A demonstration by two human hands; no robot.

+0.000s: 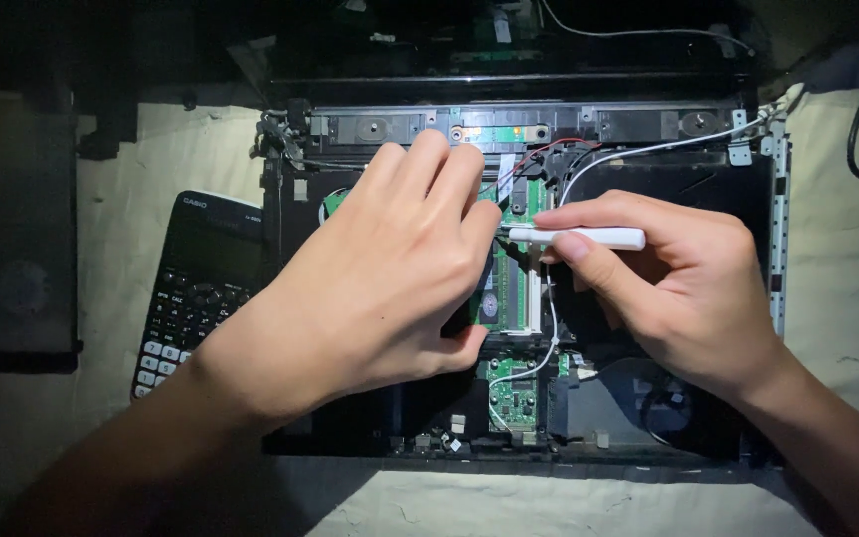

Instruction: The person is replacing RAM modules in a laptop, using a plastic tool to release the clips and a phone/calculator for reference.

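While the left hand (pixel 380 278) is pressing flat with spread fingers on the opened laptop (pixel 648 179), the right hand (pixel 678 288) is pinching a white tool (pixel 579 238), lying crosswise, tip pointing left toward the green memory board (pixel 509 293) just beside the left fingertips.

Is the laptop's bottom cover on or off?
Off. The laptop shows bare green circuit boards, white wire and speakers.

The left hand (pixel 380 268) covers most of the laptop's (pixel 648 179) opened left half, and hides the near edge of the green memory module (pixel 511 298). The right hand (pixel 683 288) conceals the white tool's (pixel 589 238) rear end. The calculator's (pixel 196 288) lower corner disappears under the left forearm. Both forearms run off the bottom edge.
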